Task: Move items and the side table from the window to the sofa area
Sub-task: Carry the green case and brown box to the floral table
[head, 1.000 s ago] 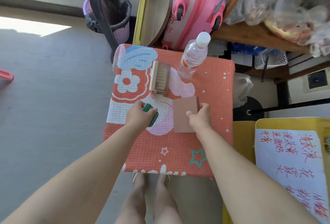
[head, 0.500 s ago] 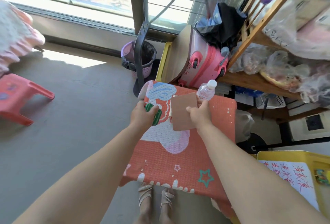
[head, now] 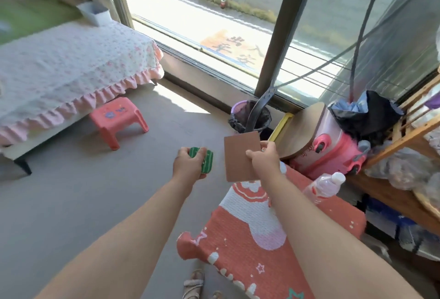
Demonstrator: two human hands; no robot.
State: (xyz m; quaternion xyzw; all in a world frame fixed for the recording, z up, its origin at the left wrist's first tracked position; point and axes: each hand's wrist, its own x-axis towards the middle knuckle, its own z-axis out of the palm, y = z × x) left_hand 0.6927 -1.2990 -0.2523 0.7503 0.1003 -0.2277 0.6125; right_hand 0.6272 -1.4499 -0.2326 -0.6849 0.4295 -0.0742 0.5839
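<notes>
My left hand (head: 188, 164) is closed around a small green striped object (head: 206, 161), held in the air over the grey floor. My right hand (head: 265, 161) pinches a flat brown card (head: 239, 155) by its right edge, held upright in front of me. Below and to the right stands the side table (head: 333, 217) under an orange patterned cloth. A clear water bottle (head: 325, 185) with a white cap stands on its far side. My right forearm crosses over the table.
A bed (head: 71, 60) with a pink frilled cover fills the left, with a red plastic stool (head: 117, 120) beside it. By the window stand a purple bin (head: 248, 117), a pink suitcase (head: 328, 153) and a wooden shelf (head: 404, 141) with bags.
Both hands lifted the green object and the brown card off the table. My view swung up and left, from the tabletop to the window, bed and stool.
</notes>
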